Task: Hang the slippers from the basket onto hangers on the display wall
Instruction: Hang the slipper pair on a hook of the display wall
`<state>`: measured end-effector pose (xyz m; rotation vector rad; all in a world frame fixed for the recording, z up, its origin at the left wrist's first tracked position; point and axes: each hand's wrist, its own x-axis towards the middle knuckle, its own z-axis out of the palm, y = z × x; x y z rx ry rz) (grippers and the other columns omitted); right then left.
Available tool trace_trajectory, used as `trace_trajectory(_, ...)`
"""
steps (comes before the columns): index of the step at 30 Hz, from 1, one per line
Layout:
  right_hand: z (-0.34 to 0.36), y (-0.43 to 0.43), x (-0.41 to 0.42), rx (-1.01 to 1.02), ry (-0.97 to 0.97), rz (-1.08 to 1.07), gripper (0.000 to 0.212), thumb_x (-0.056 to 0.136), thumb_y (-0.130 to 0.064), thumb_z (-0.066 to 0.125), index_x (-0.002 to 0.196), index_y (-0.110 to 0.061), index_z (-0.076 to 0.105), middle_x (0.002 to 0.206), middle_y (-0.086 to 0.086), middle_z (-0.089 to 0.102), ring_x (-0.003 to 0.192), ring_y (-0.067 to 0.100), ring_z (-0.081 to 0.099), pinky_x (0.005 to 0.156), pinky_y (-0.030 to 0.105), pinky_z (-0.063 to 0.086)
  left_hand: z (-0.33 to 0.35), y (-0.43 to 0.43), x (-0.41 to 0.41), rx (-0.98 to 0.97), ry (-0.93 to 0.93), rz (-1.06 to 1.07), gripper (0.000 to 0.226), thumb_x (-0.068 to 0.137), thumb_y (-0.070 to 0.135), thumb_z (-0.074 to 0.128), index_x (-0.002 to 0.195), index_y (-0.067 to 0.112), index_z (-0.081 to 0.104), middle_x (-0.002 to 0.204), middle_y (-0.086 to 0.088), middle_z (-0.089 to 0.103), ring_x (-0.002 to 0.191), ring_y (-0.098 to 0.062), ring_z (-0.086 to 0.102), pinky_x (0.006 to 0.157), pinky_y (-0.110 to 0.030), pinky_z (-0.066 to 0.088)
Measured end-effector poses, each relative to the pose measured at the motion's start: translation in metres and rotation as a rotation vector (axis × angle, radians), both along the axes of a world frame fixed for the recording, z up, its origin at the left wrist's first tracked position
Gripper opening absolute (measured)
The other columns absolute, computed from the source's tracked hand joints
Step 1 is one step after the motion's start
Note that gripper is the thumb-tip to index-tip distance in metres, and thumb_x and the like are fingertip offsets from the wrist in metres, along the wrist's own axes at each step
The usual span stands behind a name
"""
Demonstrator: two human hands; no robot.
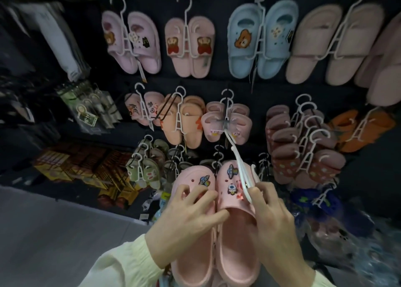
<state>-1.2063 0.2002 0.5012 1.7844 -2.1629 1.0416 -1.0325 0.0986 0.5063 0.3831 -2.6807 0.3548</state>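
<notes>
A pair of pink slippers [230,239] with spaceship and rocket charms is held side by side in front of the display wall, toes up. My left hand [184,219] grips the left slipper over its strap, thumb reaching into the right one. My right hand [275,223] holds the right slipper's side and pinches a white plastic hanger [243,174] between its fingers. The hanger slants up over the right slipper's toe, its hook pointing up and left. The basket is not in view.
The dark display wall [206,82] carries rows of slippers on white hangers: pink, blue [260,39] and beige above, peach, pink, maroon [303,152] and orange in the middle, green lower left. Bagged slippers [325,217] pile at lower right. Grey floor lies at left.
</notes>
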Motion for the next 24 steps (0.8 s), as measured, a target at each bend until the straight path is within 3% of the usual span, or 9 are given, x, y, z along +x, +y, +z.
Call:
trace_trajectory(3,-0.003,0.003,0.001,0.061,-0.002,0.002,0.064,0.058,-0.009,0.092,0.101,-0.026,0.047,0.112,0.004,0.055,0.066,0.024,0.055,0.059,0.028,0.033,-0.002,-0.001,-0.004,-0.007,0.005,-0.036,0.023,0.082,0.017,0.068,0.097,0.026,0.054,0.110,0.002,0.064,0.105,-0.022,0.058,0.079,-0.042,0.049)
trace_trajectory(5,-0.007,0.003,-0.002,0.075,-0.014,0.012,0.072,0.051,-0.009,0.092,0.104,-0.027,0.048,0.114,0.004,0.055,0.067,0.025,0.057,0.059,0.028,0.035,-0.003,-0.002,-0.007,-0.020,0.008,-0.030,0.017,0.083,0.017,0.065,0.095,0.025,0.055,0.107,0.004,0.064,0.105,-0.021,0.058,0.081,-0.041,0.047)
trace_trajectory(6,-0.009,0.002,-0.004,0.060,-0.020,0.027,0.069,0.054,-0.012,0.090,0.107,-0.027,0.048,0.114,0.003,0.054,0.070,0.025,0.059,0.060,0.028,0.037,-0.003,-0.003,-0.009,-0.029,0.015,-0.022,0.014,0.084,0.016,0.062,0.093,0.025,0.057,0.104,0.005,0.064,0.104,-0.021,0.059,0.082,-0.041,0.045)
trace_trajectory(9,-0.008,0.002,-0.004,-0.027,-0.106,0.088,0.034,0.081,-0.034,0.066,0.110,-0.028,0.049,0.114,-0.004,0.051,0.084,0.022,0.061,0.064,0.031,0.049,-0.003,-0.007,-0.014,-0.070,0.042,0.005,0.012,0.086,0.014,0.055,0.088,0.024,0.062,0.099,0.005,0.064,0.099,-0.021,0.061,0.082,-0.040,0.041)
trace_trajectory(11,-0.004,0.004,-0.002,-0.062,-0.160,0.097,0.024,0.087,-0.043,0.056,0.107,-0.030,0.051,0.113,-0.007,0.051,0.088,0.018,0.060,0.066,0.032,0.053,-0.001,-0.010,-0.015,-0.092,0.052,0.014,0.013,0.087,0.015,0.055,0.088,0.024,0.064,0.098,0.006,0.064,0.098,-0.020,0.061,0.083,-0.039,0.039)
trace_trajectory(16,0.016,0.007,-0.001,-0.146,-0.236,0.128,0.030,0.100,-0.057,0.036,0.108,-0.034,0.054,0.117,-0.012,0.050,0.095,0.014,0.059,0.078,0.024,0.047,0.006,-0.018,-0.017,-0.114,0.094,0.035,0.014,0.087,0.015,0.058,0.091,0.023,0.068,0.100,0.004,0.066,0.100,-0.021,0.061,0.079,-0.042,0.046)
trace_trajectory(20,0.033,0.005,0.003,-0.250,-0.244,0.178,0.023,0.105,-0.048,0.032,0.114,-0.041,0.053,0.121,-0.012,0.052,0.099,0.010,0.060,0.081,0.018,0.045,0.010,-0.026,-0.020,-0.127,0.050,0.067,0.019,0.086,0.019,0.061,0.099,0.025,0.072,0.104,0.005,0.067,0.102,-0.021,0.059,0.083,-0.042,0.041)
trace_trajectory(24,0.044,0.005,0.011,-0.326,-0.308,0.232,0.030,0.105,-0.042,0.035,0.116,-0.035,0.062,0.110,-0.011,0.058,0.097,0.005,0.061,0.078,0.013,0.044,0.016,-0.031,-0.020,-0.074,0.022,0.061,0.024,0.087,0.024,0.055,0.101,0.028,0.074,0.106,0.008,0.070,0.105,-0.019,0.058,0.088,-0.044,0.042)
